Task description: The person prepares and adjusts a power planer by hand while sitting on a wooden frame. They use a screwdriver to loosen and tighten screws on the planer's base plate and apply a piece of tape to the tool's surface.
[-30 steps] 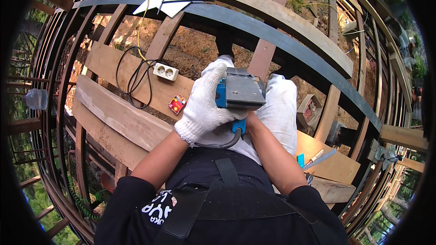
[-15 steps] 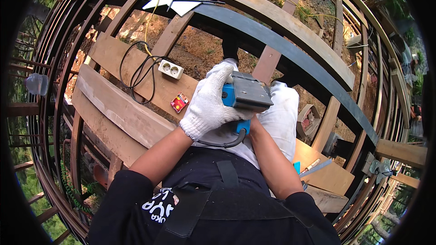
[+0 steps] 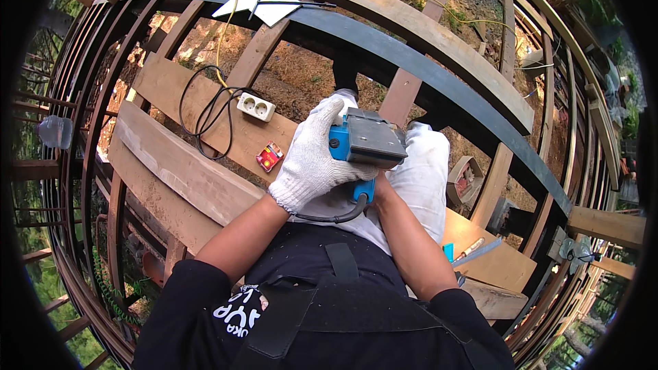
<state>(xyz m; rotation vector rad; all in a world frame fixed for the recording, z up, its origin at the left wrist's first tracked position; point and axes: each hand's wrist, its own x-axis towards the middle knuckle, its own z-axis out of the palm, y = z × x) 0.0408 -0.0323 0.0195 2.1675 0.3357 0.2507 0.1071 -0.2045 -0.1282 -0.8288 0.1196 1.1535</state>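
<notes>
A blue electric planer (image 3: 370,138) rests above my lap, turned so its grey base plate faces up. My left hand (image 3: 312,161), in a white knit glove, is wrapped over the planer's left side. My bare right hand (image 3: 378,193) comes in from below and meets the blue handle under the tool; its fingers are mostly hidden by the body. A black cord (image 3: 336,218) loops out from the handle over my white trousers.
I sit on curved wooden ribs over bare ground. A white double socket (image 3: 256,106) with a coiled black cable (image 3: 205,113) and a small red box (image 3: 269,156) lie on a plank (image 3: 185,171) to my left. White sheets (image 3: 257,1) sit on a dark curved beam (image 3: 439,82). Small hand tools (image 3: 473,250) lie at right.
The planer has shifted a little to the right in my hands and tilted, so more of its grey base plate shows. Both hands stay on it.
</notes>
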